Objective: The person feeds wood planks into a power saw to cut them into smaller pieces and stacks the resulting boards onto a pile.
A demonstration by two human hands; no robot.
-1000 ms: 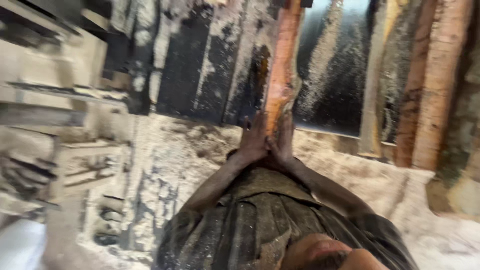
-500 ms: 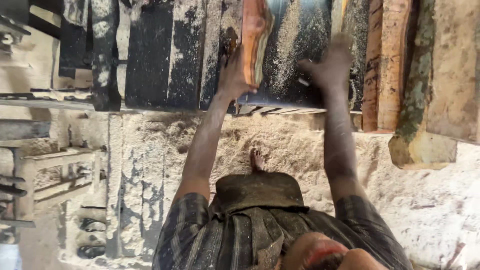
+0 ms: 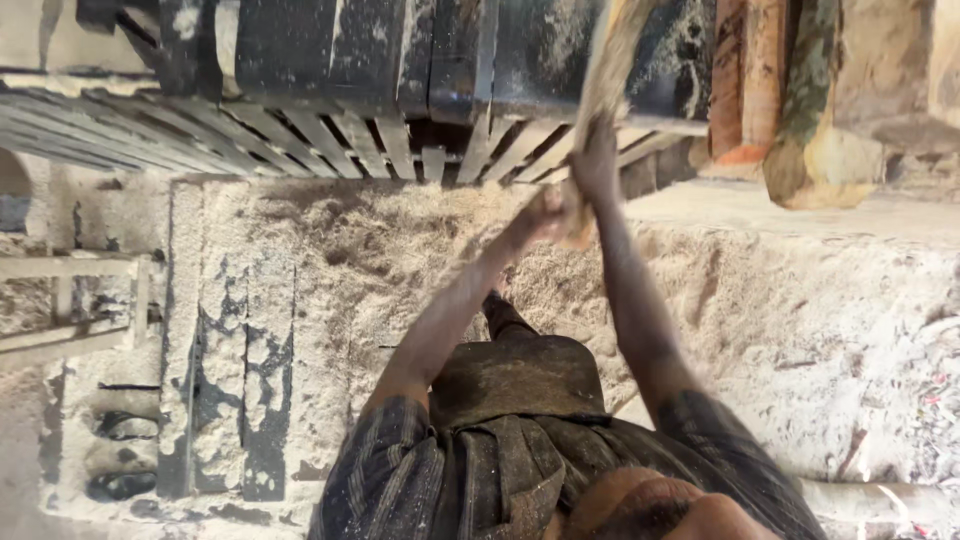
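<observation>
A long, rough wooden plank (image 3: 612,70) dusted with sawdust rises at a slant from my hands to the top edge of the view. My left hand (image 3: 543,212) grips its lower end. Just above it, my right hand (image 3: 597,160) is closed around the plank's edge. Both arms stretch forward over my dark apron (image 3: 515,378) and striped shirt. The plank is blurred by motion.
Dark, sawdust-covered boards (image 3: 330,50) lie ahead, with a row of pale wooden slats (image 3: 300,130) below them. Reddish planks (image 3: 745,80) and a bark-edged log (image 3: 820,150) are at the upper right. Sawdust (image 3: 400,250) covers the floor. A wooden frame (image 3: 80,300) is at the left.
My hands, spread apart on the plank half a second ago, have come together at its lower end. The plank now leans to the right and the view has shifted down.
</observation>
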